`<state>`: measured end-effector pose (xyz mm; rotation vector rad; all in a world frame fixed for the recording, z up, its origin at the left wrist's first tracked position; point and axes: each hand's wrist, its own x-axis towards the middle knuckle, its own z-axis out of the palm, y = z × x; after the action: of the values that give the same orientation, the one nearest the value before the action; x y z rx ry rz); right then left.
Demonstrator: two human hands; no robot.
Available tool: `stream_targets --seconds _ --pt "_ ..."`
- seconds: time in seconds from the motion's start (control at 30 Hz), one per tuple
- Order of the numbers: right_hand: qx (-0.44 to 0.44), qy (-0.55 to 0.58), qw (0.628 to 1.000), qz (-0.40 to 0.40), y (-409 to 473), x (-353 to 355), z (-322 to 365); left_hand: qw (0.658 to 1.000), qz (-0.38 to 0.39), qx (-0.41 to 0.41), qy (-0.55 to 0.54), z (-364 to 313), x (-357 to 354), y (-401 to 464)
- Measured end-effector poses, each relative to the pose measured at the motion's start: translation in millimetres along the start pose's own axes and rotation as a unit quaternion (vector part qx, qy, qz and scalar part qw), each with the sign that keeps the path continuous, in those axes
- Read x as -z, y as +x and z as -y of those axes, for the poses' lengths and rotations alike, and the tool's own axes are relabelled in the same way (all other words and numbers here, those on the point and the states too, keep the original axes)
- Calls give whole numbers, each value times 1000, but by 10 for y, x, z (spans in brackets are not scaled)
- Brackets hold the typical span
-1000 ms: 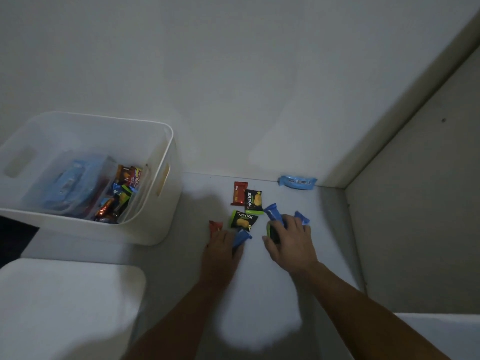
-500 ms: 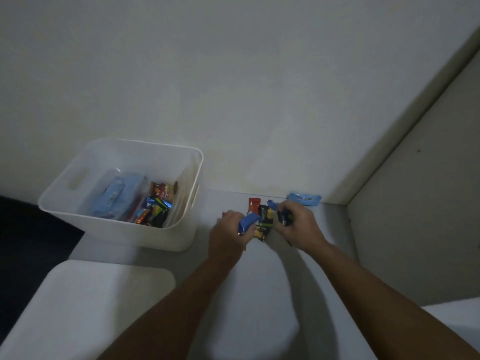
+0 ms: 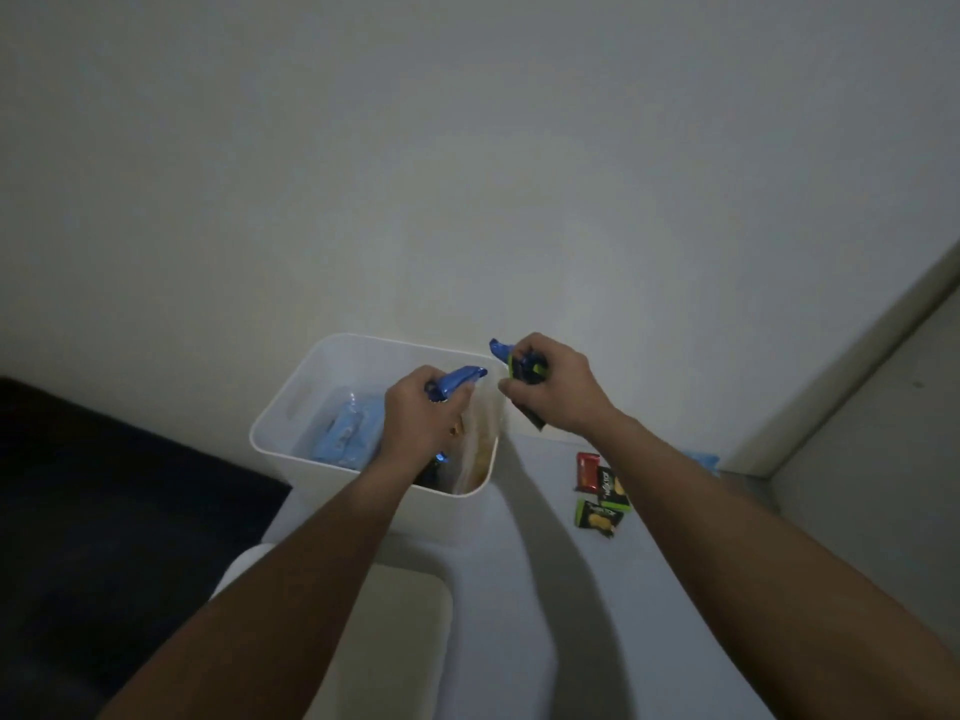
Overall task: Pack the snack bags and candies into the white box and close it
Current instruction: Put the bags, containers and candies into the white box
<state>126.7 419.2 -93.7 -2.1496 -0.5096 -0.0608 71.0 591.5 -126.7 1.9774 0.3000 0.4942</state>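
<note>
The white box stands open at the table's left end, with a light blue bag and other wrappers inside. My left hand hovers over the box and grips a blue snack bag. My right hand is above the box's right rim, holding a bunch of blue and green-black packets. On the table to the right lie a red candy and two green-black packets. A blue bag peeks out behind my right forearm.
The white lid lies on the table in front of the box, between my forearms. A wall rises right behind the table, and a side panel closes the right corner. Dark floor lies to the left.
Both hands have lifted their packets off the table and carried them left, over the white box. The camera has tilted up and swung with them.
</note>
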Motion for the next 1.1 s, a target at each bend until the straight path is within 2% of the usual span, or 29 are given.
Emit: stream_targets --seconds 0.3,0.43,0.57,0.67,0.73,0.83,0.9,1.1 --pt "-43 11 998 39 386 -827 246 991 24 135 2 503 445 227" --pt "-79 45 995 37 498 -1063 215 976 80 198 -46 673 482 329" --pt "-101 37 992 68 569 -1169 96 937 166 280 -131 670 557 354" --pt "-109 15 992 54 603 -1078 20 934 164 293 -120 657 565 401" --pt "-126 28 991 25 599 -964 -46 946 140 274 -104 631 521 414" --pt "-160 56 986 -10 544 -731 -189 977 101 182 -35 597 393 421" --pt "-179 56 982 -18 452 -524 -273 986 85 142 -30 487 262 400" --pt "-238 50 969 -50 76 185 -756 994 106 15 -21 -49 -363 144"
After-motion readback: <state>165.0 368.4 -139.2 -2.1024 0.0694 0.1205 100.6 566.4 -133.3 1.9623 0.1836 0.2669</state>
